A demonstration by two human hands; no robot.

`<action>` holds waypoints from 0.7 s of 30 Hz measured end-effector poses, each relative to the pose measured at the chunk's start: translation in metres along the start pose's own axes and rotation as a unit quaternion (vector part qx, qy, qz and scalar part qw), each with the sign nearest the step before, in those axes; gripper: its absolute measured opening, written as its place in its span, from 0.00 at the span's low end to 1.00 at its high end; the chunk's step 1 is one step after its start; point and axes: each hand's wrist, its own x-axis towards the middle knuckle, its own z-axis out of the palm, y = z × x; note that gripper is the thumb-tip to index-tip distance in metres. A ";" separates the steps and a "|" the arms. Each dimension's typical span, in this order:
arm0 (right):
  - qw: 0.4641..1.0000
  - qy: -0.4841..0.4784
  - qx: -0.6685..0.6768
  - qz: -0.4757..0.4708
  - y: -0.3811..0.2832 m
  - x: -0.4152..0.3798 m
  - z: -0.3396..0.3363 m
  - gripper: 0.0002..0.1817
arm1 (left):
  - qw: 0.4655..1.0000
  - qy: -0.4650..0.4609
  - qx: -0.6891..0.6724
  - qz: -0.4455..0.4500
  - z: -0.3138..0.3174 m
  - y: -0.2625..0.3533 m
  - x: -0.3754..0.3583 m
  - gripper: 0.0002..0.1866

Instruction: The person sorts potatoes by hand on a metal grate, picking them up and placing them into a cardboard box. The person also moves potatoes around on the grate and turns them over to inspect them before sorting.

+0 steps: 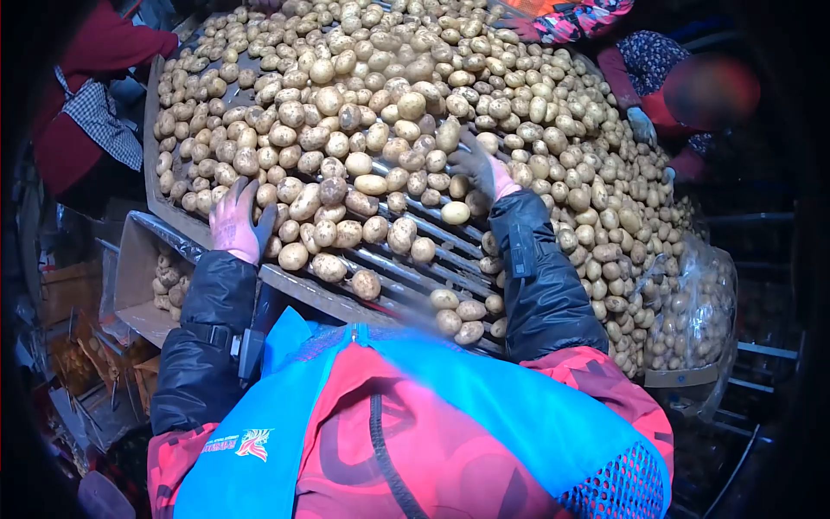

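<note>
Many pale, soil-flecked potatoes [320, 138] cover a large sorting table with dark metal rollers [450, 255]. My left hand [238, 223], in a pink and grey glove, rests at the near left edge with its fingers spread against the potatoes. Past the middle of the rollers, my right hand [480, 169], in a grey and pink glove, reaches into the pile beside a potato [448, 134]. Its fingers are apart and slightly blurred, and I see nothing held in it. Bare roller bars show between my two arms.
A cardboard box [138, 268] holding some potatoes stands below the left edge. At the right is a box with a plastic-lined load of potatoes [692, 320]. Co-workers' sleeves show at the upper left [112, 43], top right [588, 19] and right [618, 73].
</note>
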 end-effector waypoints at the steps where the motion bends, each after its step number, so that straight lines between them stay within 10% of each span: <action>1: 1.000 0.014 -0.025 -0.003 0.012 -0.005 0.005 0.35 | 1.000 0.002 -0.002 -0.004 0.002 -0.001 0.001 0.31; 7: 0.835 0.082 -0.543 0.038 -0.018 -0.051 0.058 0.49 | 1.000 -0.009 -0.008 -0.019 0.003 -0.002 0.002 0.31; 11: 0.963 0.189 -0.189 -0.022 0.001 -0.040 0.037 0.32 | 1.000 -0.010 0.003 -0.022 0.008 -0.006 0.003 0.31; 13: 0.868 0.157 -0.462 -0.093 0.024 0.004 -0.009 0.24 | 1.000 -0.011 0.005 -0.019 0.006 -0.003 0.002 0.32; 15: 0.951 0.270 -0.153 -0.005 -0.002 0.028 -0.004 0.29 | 1.000 -0.013 0.001 -0.021 0.006 -0.003 0.002 0.32; 18: 0.853 0.277 -0.442 0.008 -0.014 0.046 0.037 0.39 | 1.000 -0.001 0.006 -0.007 0.003 -0.002 0.000 0.31; 21: 0.939 0.213 -0.269 0.000 -0.019 0.044 0.036 0.41 | 1.000 0.007 -0.005 -0.006 0.004 -0.003 0.000 0.31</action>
